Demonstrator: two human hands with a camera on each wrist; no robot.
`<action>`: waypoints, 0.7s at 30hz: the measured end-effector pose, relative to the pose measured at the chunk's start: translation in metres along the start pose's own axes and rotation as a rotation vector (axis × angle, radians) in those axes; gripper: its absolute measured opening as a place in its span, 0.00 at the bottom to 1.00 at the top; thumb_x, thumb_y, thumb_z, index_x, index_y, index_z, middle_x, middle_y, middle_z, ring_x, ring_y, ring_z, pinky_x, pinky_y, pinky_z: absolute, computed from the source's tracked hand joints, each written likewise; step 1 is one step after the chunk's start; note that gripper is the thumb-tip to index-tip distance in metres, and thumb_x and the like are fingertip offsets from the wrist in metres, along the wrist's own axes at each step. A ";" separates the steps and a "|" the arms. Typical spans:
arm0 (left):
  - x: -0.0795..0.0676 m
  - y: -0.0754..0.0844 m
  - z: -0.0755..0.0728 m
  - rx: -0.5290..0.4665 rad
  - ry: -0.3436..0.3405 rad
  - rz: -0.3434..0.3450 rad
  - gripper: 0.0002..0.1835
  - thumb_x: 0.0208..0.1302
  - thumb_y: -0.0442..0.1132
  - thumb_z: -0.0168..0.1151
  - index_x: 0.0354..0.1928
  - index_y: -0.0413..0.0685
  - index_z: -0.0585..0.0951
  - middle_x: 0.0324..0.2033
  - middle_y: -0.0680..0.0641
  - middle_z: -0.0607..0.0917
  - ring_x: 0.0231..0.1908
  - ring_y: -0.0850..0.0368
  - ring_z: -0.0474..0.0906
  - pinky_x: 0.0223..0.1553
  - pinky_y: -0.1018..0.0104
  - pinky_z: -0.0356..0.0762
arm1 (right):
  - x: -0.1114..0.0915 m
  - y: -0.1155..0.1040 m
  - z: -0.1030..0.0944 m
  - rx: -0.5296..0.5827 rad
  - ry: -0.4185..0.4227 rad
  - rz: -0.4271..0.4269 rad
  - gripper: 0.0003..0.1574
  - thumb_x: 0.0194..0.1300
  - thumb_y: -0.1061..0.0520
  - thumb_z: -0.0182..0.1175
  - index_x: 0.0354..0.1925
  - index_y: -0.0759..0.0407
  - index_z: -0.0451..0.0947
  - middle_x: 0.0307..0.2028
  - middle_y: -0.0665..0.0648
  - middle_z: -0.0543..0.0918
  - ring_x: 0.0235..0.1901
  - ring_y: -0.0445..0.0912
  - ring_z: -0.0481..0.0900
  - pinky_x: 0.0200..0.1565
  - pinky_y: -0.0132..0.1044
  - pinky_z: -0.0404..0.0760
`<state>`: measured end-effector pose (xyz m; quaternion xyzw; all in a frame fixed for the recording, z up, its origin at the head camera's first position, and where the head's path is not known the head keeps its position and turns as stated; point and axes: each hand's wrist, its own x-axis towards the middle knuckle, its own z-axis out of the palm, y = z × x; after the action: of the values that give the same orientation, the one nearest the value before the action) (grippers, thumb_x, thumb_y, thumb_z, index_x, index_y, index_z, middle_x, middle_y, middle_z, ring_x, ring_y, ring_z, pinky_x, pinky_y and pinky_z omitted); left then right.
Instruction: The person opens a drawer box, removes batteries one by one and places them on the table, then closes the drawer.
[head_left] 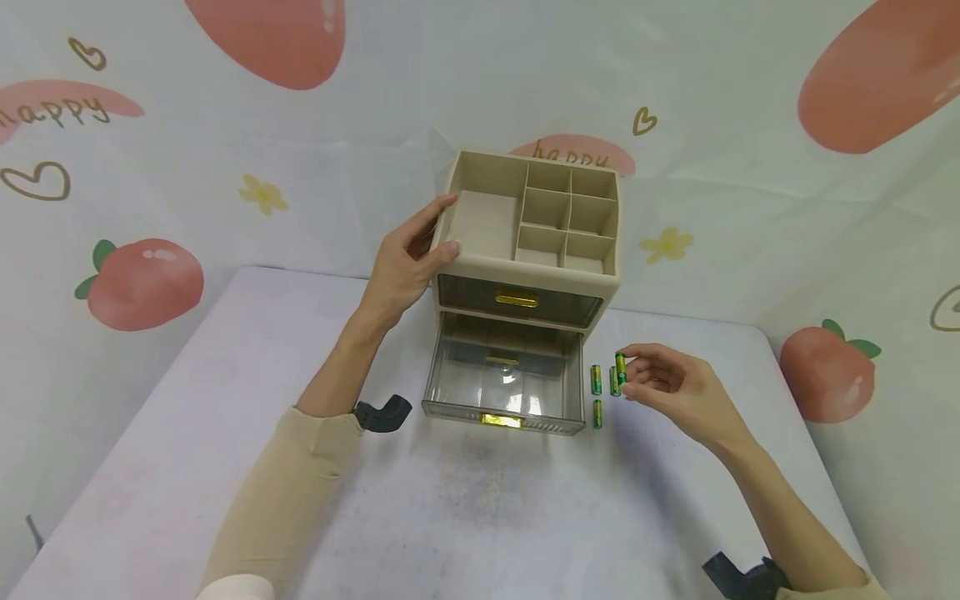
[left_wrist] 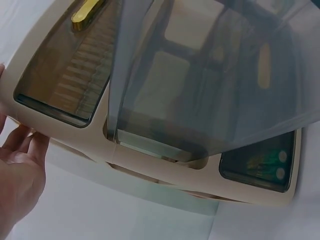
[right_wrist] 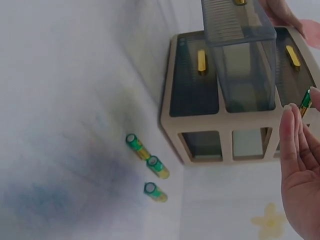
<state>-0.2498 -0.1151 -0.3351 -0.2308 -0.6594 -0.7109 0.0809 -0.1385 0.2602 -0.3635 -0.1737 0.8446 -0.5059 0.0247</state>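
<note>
A beige desktop drawer organizer (head_left: 450, 265) has its middle clear drawer (head_left: 457, 408) pulled out. My left hand (head_left: 405, 258) grips the organizer's left side, thumb on the top rim. Between thumb and fingertips, my right hand (head_left: 678, 387) pinches a green-and-gold battery (head_left: 620, 367), held up to the right of the open drawer. Three similar batteries lie on the table: one battery (right_wrist: 137, 146) touching another (right_wrist: 158, 167), and a third battery (right_wrist: 155, 192) beside them. In the left wrist view, green round-ended shapes (left_wrist: 280, 165) show behind the bottom drawer's dark front.
Open compartments (head_left: 546, 208) fill the organizer's top. The closed top drawer (head_left: 480, 293) has a gold handle. A white table (head_left: 480, 517) carries everything, and a printed cloth backdrop (head_left: 360, 167) stands close behind the organizer.
</note>
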 end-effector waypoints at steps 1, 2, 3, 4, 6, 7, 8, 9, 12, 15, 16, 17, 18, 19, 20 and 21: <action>0.000 0.000 0.000 0.002 0.001 -0.001 0.31 0.67 0.30 0.61 0.72 0.46 0.69 0.69 0.39 0.69 0.64 0.43 0.70 0.61 0.60 0.72 | -0.001 0.002 -0.001 -0.001 0.003 0.001 0.25 0.60 0.68 0.69 0.56 0.66 0.77 0.36 0.53 0.83 0.33 0.40 0.82 0.37 0.27 0.81; 0.000 0.000 -0.001 0.001 0.004 -0.004 0.31 0.67 0.30 0.61 0.72 0.46 0.69 0.69 0.40 0.69 0.65 0.43 0.70 0.61 0.60 0.71 | -0.002 0.003 -0.002 -0.002 0.006 0.002 0.26 0.60 0.67 0.69 0.56 0.66 0.77 0.37 0.53 0.83 0.33 0.40 0.82 0.37 0.27 0.81; -0.001 0.000 -0.001 0.002 0.006 -0.006 0.31 0.67 0.30 0.62 0.72 0.46 0.69 0.69 0.40 0.69 0.65 0.44 0.70 0.62 0.60 0.71 | -0.002 0.005 -0.002 -0.006 0.009 0.004 0.26 0.60 0.67 0.69 0.56 0.66 0.77 0.37 0.53 0.83 0.33 0.40 0.82 0.37 0.27 0.81; -0.001 0.001 -0.002 0.001 0.009 -0.009 0.31 0.67 0.30 0.62 0.72 0.46 0.69 0.69 0.40 0.69 0.65 0.45 0.70 0.62 0.60 0.70 | -0.003 0.006 -0.003 -0.004 0.013 0.007 0.26 0.60 0.67 0.69 0.56 0.66 0.77 0.37 0.52 0.83 0.33 0.40 0.82 0.37 0.27 0.81; -0.002 0.002 -0.003 -0.003 0.014 -0.013 0.31 0.67 0.30 0.62 0.72 0.46 0.69 0.69 0.41 0.69 0.65 0.46 0.70 0.63 0.60 0.70 | -0.003 0.009 -0.004 -0.007 0.017 0.014 0.25 0.60 0.66 0.69 0.56 0.66 0.77 0.37 0.52 0.84 0.33 0.40 0.82 0.38 0.28 0.81; -0.002 0.002 -0.003 -0.003 0.016 -0.014 0.31 0.67 0.30 0.62 0.72 0.46 0.69 0.69 0.41 0.69 0.64 0.47 0.70 0.63 0.60 0.70 | -0.004 0.010 -0.004 -0.006 0.017 0.018 0.25 0.60 0.66 0.69 0.57 0.66 0.77 0.37 0.52 0.84 0.33 0.40 0.83 0.38 0.28 0.81; -0.002 0.003 -0.003 -0.004 0.017 -0.015 0.31 0.67 0.30 0.62 0.72 0.46 0.69 0.69 0.41 0.69 0.64 0.47 0.70 0.63 0.59 0.69 | -0.004 0.012 -0.005 -0.010 0.018 0.023 0.26 0.60 0.66 0.69 0.57 0.66 0.77 0.37 0.52 0.84 0.33 0.40 0.83 0.38 0.28 0.81; -0.002 0.003 -0.003 -0.005 0.017 -0.015 0.31 0.67 0.30 0.61 0.72 0.47 0.69 0.69 0.41 0.69 0.64 0.47 0.70 0.63 0.59 0.69 | -0.005 0.014 -0.005 -0.009 0.019 0.030 0.26 0.61 0.66 0.69 0.57 0.66 0.77 0.37 0.52 0.84 0.33 0.41 0.83 0.38 0.28 0.81; -0.003 0.004 -0.002 -0.008 0.012 -0.010 0.31 0.67 0.29 0.61 0.72 0.46 0.69 0.69 0.41 0.69 0.64 0.47 0.70 0.62 0.59 0.69 | -0.007 0.021 -0.006 -0.018 0.018 0.045 0.26 0.61 0.65 0.69 0.57 0.67 0.76 0.36 0.53 0.84 0.33 0.41 0.83 0.38 0.28 0.81; -0.002 0.004 -0.001 -0.018 0.000 -0.005 0.31 0.67 0.29 0.60 0.72 0.46 0.69 0.70 0.42 0.68 0.65 0.46 0.69 0.63 0.59 0.69 | -0.010 0.029 -0.006 -0.020 0.023 0.061 0.26 0.61 0.65 0.69 0.57 0.66 0.76 0.36 0.53 0.84 0.33 0.41 0.83 0.38 0.29 0.82; -0.002 0.004 -0.001 -0.023 -0.005 -0.003 0.31 0.68 0.29 0.60 0.72 0.46 0.69 0.71 0.43 0.67 0.65 0.46 0.68 0.63 0.59 0.69 | -0.011 0.032 -0.006 -0.019 0.025 0.065 0.27 0.61 0.65 0.69 0.58 0.66 0.76 0.36 0.53 0.84 0.33 0.41 0.83 0.38 0.29 0.82; -0.002 0.004 0.000 -0.028 -0.010 0.000 0.31 0.68 0.29 0.60 0.72 0.46 0.68 0.71 0.43 0.67 0.66 0.45 0.68 0.63 0.58 0.68 | -0.013 0.035 -0.006 -0.024 0.028 0.065 0.27 0.61 0.65 0.69 0.58 0.67 0.76 0.36 0.53 0.83 0.33 0.41 0.83 0.38 0.29 0.82; -0.002 0.003 0.000 -0.031 -0.016 0.000 0.31 0.68 0.29 0.60 0.72 0.46 0.68 0.71 0.43 0.67 0.66 0.45 0.67 0.64 0.58 0.68 | -0.014 0.037 -0.006 -0.019 0.031 0.071 0.27 0.61 0.65 0.69 0.58 0.66 0.76 0.36 0.53 0.83 0.32 0.41 0.83 0.38 0.29 0.82; -0.002 0.003 0.000 -0.033 -0.022 0.001 0.31 0.68 0.29 0.59 0.72 0.46 0.68 0.71 0.44 0.67 0.67 0.46 0.67 0.64 0.58 0.68 | -0.015 0.039 -0.005 -0.011 0.033 0.076 0.27 0.61 0.65 0.69 0.58 0.66 0.76 0.36 0.53 0.83 0.32 0.41 0.83 0.38 0.29 0.82; -0.002 0.003 0.000 -0.032 -0.026 0.003 0.31 0.68 0.29 0.59 0.72 0.45 0.68 0.72 0.44 0.66 0.67 0.46 0.67 0.64 0.58 0.67 | -0.016 0.041 -0.005 -0.003 0.034 0.076 0.27 0.60 0.65 0.69 0.58 0.67 0.76 0.36 0.53 0.83 0.32 0.41 0.83 0.38 0.29 0.82; -0.001 0.003 0.000 -0.032 -0.029 0.004 0.31 0.68 0.29 0.59 0.73 0.45 0.68 0.72 0.45 0.66 0.68 0.46 0.66 0.65 0.58 0.67 | -0.016 0.043 -0.004 0.006 0.035 0.072 0.27 0.60 0.66 0.69 0.58 0.67 0.76 0.36 0.53 0.83 0.32 0.41 0.83 0.38 0.29 0.83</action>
<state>-0.2475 -0.1159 -0.3332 -0.2437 -0.6485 -0.7179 0.0691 -0.1354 0.2870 -0.4006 -0.1341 0.8491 -0.5102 0.0289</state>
